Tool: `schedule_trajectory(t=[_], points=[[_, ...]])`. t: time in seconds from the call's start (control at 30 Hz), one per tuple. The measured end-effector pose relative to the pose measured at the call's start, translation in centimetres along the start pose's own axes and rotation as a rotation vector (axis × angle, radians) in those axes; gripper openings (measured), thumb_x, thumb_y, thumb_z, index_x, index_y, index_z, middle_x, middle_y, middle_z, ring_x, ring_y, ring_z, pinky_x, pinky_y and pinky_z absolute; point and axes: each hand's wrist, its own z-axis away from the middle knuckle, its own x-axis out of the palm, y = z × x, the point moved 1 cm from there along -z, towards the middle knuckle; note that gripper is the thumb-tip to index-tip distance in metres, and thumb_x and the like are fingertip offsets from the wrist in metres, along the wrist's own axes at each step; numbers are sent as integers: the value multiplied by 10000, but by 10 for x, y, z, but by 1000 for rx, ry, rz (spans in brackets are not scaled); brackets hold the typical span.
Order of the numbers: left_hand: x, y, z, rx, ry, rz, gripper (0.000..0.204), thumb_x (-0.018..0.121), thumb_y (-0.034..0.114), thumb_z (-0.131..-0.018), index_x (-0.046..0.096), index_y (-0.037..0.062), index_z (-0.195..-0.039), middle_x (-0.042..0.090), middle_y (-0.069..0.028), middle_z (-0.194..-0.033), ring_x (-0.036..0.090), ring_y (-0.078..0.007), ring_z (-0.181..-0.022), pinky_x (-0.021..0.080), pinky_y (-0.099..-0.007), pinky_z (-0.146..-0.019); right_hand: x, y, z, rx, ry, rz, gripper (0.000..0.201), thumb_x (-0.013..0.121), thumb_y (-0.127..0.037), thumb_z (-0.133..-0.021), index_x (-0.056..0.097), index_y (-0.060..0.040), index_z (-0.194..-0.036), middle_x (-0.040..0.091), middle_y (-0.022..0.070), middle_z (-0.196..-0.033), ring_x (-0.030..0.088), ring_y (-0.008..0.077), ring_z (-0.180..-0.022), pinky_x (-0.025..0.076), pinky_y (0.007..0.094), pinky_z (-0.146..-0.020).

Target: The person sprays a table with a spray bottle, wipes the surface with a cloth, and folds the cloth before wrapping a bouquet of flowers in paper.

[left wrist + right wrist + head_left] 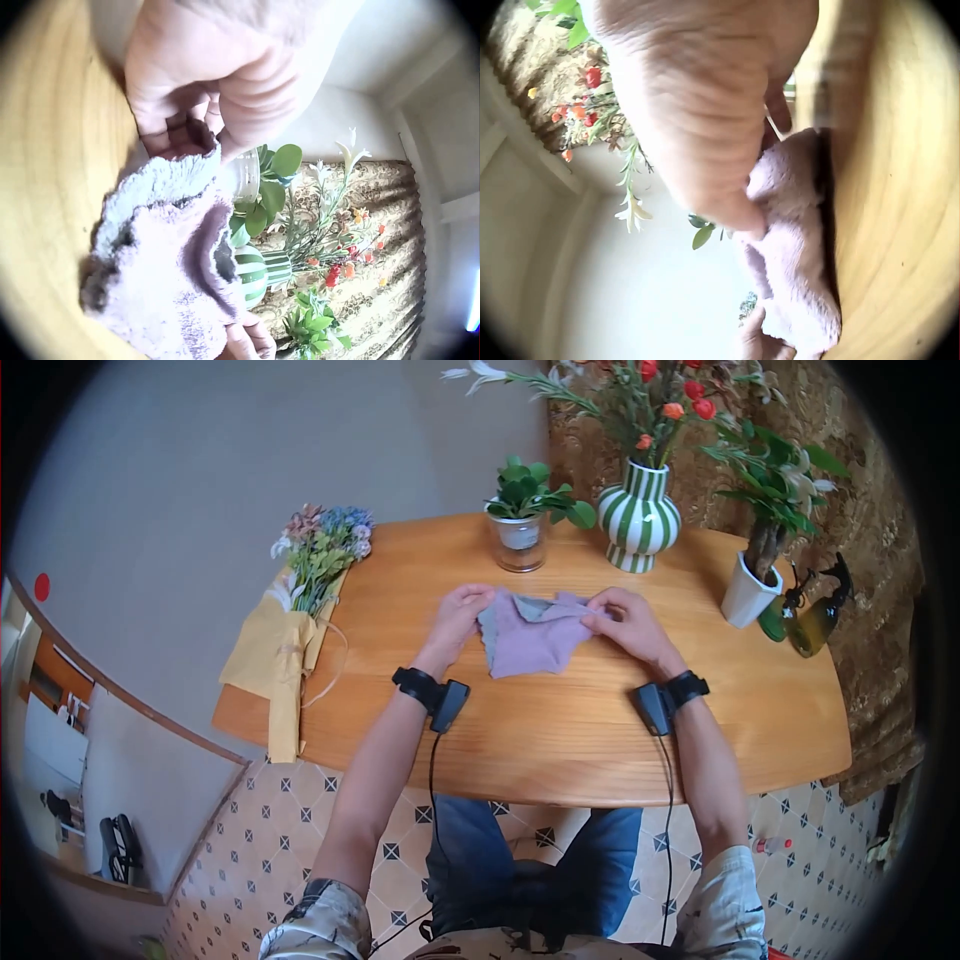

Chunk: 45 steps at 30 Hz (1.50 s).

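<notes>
1. My left hand [462, 622] and right hand [630, 628] pinch the purple cloth [533, 647] by opposite edges, centre of the head view
2. Uneven pulling could tug an edge free
3. Its upper fold [533, 608] might bunch if slack builds

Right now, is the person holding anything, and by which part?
A purple cloth: the left hand pinches one end, the right hand the opposite end.

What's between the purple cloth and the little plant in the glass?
Just bare tabletop between the purple cloth and the plant; the head view shows it.
</notes>
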Motion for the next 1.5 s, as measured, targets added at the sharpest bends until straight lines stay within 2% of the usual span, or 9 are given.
schedule_trajectory(t=[0.23, 0.37, 0.5, 0.53, 0.77, 0.83, 1.07, 1.33, 1.5], points=[[-3, -5, 2, 71, -76, 45, 271, 643, 185, -899, 561, 14, -1093, 599, -28, -870, 574, -87, -746, 495, -224, -657, -8, -11, 0, 177, 201, -628, 108, 641, -105, -860, 568, -69, -931, 554, -53, -748, 503, 24, -656, 398, 171, -588], [-4, -7, 1, 84, -80, 24, 280, 655, 203, -891, 572, 9, -1075, 605, -35, -862, 577, -88, -730, 494, -218, -652, -12, -6, -1, 204, 282, -314, 214, 625, -93, -867, 567, -53, -1069, 540, -66, -721, 494, 16, -666, 387, 177, -593], [3, -2, 2, 88, -133, -93, 304, 665, 231, -883, 580, 8, -1072, 617, -37, -872, 590, -85, -747, 493, -210, -654, -8, -28, -5, 133, 386, -802, 383, 626, -93, -874, 514, -23, -1233, 630, 58, -1001, 603, 101, -889, 485, 220, -789], [5, -3, 2, 99, -143, -120, 320, 667, 242, -882, 578, 8, -1081, 621, -37, -877, 595, -85, -758, 492, -207, -653, -10, -31, -6, 98, 330, -795, 484, 621, -92, -879, 447, -21, -1324, 568, 113, -1202, 574, 158, -1063, 459, 265, -925], [20, 4, 12, 129, -250, -92, 398, 668, 262, -885, 549, 0, -1160, 632, -51, -992, 611, -111, -893, 496, -235, -762, 30, -69, 0, 85, -83, -801, 715, 678, -58, -797, 326, -8, -1417, 475, 134, -1342, 496, 189, -1203, 375, 298, -1029], [30, 9, 21, 285, -347, 27, 420, 669, 255, -885, 535, -4, -1187, 622, -50, -1059, 588, -119, -991, 477, -263, -849, 30, -68, 2, 107, -106, -865, 735, 679, -31, -778, 322, -7, -1419, 496, 140, -1328, 511, 192, -1190, 387, 298, -1023], [28, 4, 20, 184, -558, -130, 297, 645, 232, -901, 583, 19, -1098, 608, -26, -1047, 560, -90, -968, 465, -265, -841, 19, -53, 0, 140, -30, -898, 564, 619, -11, -812, 436, 0, -1345, 571, 126, -1237, 577, 174, -1097, 446, 288, -968], [23, -6, 11, -39, -206, 125, 169, 573, 202, -944, 585, 47, -1009, 609, -5, -918, 571, -76, -790, 473, -228, -737, 32, -43, -4, 223, 106, -532, 346, 602, 6, -864, 558, -12, -1206, 633, 12, -948, 564, 48, -837, 452, 186, -747], [18, -11, 1, -28, -187, 238, 186, 576, 203, -941, 570, 51, -1049, 615, -20, -932, 580, -88, -839, 482, -234, -745, 30, -25, -7, 166, 141, -379, 345, 626, -19, -863, 559, -11, -1201, 629, 20, -960, 564, 62, -852, 457, 200, -763]])
